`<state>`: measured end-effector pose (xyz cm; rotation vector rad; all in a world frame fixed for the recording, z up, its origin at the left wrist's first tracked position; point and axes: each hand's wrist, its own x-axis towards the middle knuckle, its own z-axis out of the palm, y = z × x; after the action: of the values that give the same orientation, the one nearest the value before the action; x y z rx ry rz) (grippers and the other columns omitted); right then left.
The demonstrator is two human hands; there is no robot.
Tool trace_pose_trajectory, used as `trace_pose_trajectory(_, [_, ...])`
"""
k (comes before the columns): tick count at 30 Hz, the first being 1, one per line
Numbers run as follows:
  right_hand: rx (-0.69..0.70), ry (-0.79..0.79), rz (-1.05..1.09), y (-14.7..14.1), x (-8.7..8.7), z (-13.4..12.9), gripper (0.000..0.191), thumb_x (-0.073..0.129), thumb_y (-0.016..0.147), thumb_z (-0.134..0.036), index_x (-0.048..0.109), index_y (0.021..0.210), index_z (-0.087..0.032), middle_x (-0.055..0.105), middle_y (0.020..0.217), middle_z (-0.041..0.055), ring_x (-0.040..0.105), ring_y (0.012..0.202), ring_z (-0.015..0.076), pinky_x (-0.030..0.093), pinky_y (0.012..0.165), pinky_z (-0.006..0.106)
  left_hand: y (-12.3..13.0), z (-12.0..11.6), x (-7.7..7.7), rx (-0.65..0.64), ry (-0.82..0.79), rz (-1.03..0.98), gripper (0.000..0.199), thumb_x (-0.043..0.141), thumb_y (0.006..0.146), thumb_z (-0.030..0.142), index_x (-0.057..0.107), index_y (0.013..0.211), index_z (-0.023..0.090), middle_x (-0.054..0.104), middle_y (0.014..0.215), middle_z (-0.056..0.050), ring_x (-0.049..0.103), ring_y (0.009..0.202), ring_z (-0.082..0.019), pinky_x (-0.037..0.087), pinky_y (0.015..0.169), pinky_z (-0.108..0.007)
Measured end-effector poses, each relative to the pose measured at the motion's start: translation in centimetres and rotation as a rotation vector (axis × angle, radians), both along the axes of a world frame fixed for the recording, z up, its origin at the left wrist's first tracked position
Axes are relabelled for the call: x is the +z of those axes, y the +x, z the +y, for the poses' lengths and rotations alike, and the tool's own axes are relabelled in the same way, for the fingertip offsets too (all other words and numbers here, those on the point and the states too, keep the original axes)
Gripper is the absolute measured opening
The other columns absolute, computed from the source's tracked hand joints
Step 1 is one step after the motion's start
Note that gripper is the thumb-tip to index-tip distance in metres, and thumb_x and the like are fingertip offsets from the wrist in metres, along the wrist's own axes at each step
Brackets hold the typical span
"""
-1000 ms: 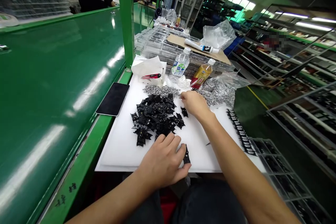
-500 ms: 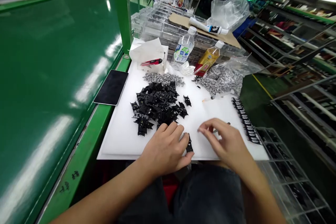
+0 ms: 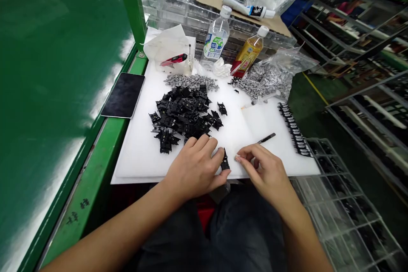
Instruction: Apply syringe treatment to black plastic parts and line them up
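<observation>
My left hand (image 3: 197,165) is closed on a black plastic part (image 3: 225,160), gripping it between thumb and forefinger at the near edge of the white board (image 3: 137,165). To its right, my right hand (image 3: 263,165) pinches a tiny light-coloured piece (image 3: 236,158), too small to make out. Beyond my right hand lies a dark, slim tool that looks like tweezers (image 3: 267,138). A heap of black plastic parts (image 3: 183,112) lies just past my left hand, with one loose black part (image 3: 222,109) to its right. Small grey pieces (image 3: 191,81) are spread behind the heap.
A row of black parts (image 3: 295,129) lines the board's right side. Behind stand a clear bottle (image 3: 216,38), a yellow-labelled bottle (image 3: 250,53) and a bag of grey pieces (image 3: 270,78). A tablet (image 3: 123,95) lies left; a red cutter (image 3: 174,60) sits at the back.
The view has shifted slightly, so things sit higher in the picture. My right hand has come nearer the black part in my left hand, and more of the slim tool shows.
</observation>
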<state>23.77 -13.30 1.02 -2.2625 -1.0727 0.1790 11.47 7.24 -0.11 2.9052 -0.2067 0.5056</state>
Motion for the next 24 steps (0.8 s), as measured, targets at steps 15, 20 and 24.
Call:
trace_pose_trajectory(15, [0.140,0.117,-0.041,-1.4,0.8,1.6,0.012,0.064,0.103,-0.014,0.067,0.095,-0.023,0.067,0.091,0.0007,0.063,0.081,0.0141,0.051,0.074,0.031,0.2,0.1,-0.5,-0.003,0.022,-0.038,0.039,0.053,0.106,0.052,0.068,0.116,0.017,0.063,0.105,-0.009,0.054,0.095,-0.029,0.034,0.075,-0.043])
trace_pose_trajectory(20, [0.153,0.104,-0.088,-1.4,0.5,1.8,0.012,0.063,0.103,-0.012,0.067,0.097,-0.022,0.066,0.091,0.0006,0.063,0.080,0.0132,0.050,0.074,0.030,0.1,0.0,-0.5,-0.004,0.024,-0.041,0.040,0.055,0.105,0.053,0.068,0.117,0.017,0.063,0.106,-0.009,0.054,0.095,-0.029,0.034,0.075,-0.043])
trace_pose_trajectory(24, [0.163,0.089,-0.118,-1.4,0.4,1.9,0.012,0.062,0.104,-0.012,0.066,0.098,-0.022,0.067,0.092,0.0011,0.064,0.083,0.0142,0.051,0.077,0.031,0.2,0.0,-0.6,-0.003,0.031,-0.042,0.042,0.054,0.105,0.054,0.069,0.117,0.017,0.063,0.106,-0.009,0.054,0.096,-0.029,0.034,0.076,-0.043])
